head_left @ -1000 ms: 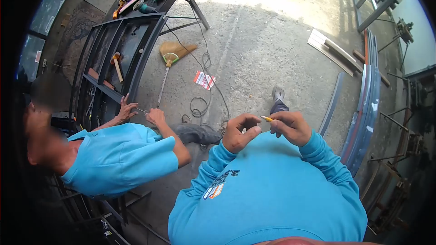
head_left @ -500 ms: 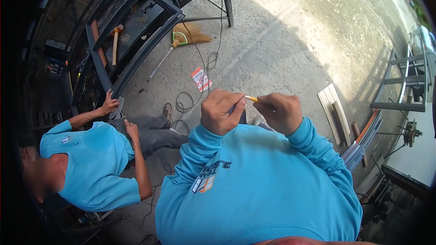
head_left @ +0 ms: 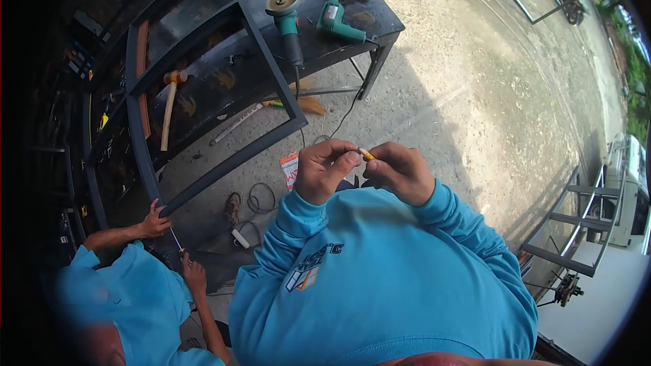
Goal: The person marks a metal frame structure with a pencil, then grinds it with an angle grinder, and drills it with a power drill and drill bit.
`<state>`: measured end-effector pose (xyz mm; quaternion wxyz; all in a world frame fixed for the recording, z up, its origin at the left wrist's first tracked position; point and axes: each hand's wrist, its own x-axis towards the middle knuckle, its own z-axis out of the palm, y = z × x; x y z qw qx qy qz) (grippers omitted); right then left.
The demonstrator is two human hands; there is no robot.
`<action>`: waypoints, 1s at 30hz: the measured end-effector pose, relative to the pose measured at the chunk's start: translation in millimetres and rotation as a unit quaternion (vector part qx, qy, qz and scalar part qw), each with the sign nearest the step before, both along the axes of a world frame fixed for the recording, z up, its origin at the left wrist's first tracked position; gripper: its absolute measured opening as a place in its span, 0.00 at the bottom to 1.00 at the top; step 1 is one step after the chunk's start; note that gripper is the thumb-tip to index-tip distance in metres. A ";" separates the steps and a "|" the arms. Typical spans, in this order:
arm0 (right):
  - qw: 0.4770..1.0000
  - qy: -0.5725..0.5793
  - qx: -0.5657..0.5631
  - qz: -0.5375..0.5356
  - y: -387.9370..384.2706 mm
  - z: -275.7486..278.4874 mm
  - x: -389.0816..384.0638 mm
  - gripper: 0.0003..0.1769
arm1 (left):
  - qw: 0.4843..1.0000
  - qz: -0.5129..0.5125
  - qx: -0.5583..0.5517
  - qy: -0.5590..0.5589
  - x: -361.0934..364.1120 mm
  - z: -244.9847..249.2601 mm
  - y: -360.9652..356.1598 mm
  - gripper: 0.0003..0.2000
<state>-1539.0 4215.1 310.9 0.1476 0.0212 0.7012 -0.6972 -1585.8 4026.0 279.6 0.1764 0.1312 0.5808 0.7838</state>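
Observation:
In front of my chest, both of my hands are closed around a short, thin yellow stick with a pale end (head_left: 367, 154); whether it is a pencil or something else I cannot make out. My right hand (head_left: 401, 173) pinches the yellow part between thumb and fingers. My left hand (head_left: 327, 171) is closed at the pale end, fingertips and thumb against it or very near it. The fingers hide much of the stick.
At left, a co-worker's hand (head_left: 194, 274) holds a screwdriver (head_left: 176, 238) against a dark metal frame (head_left: 237, 163). A black table (head_left: 376, 20) bears an angle grinder (head_left: 288, 26), a green drill (head_left: 336, 19) and a mallet (head_left: 169, 105). Cable (head_left: 261, 196) coils on the floor.
My view has swung up and left, showing more of the table and tools. My hands have come closer together, and less of the stick shows between them.

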 end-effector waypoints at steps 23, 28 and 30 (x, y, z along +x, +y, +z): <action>0.960 -0.104 -0.010 0.258 137.7 -54.5 -544.2 0.12 | 0.594 0.432 -0.678 -0.026 -400.1 -172.3 80.7 0.35; 0.960 -0.015 0.003 0.278 130.8 -74.0 -584.7 0.11 | 0.620 0.375 -0.686 -0.069 -417.1 -166.7 78.2 0.40; 0.962 -0.033 0.004 0.270 125.7 -83.7 -595.8 0.11 | 0.614 0.392 -0.682 -0.068 -432.4 -167.6 80.5 0.40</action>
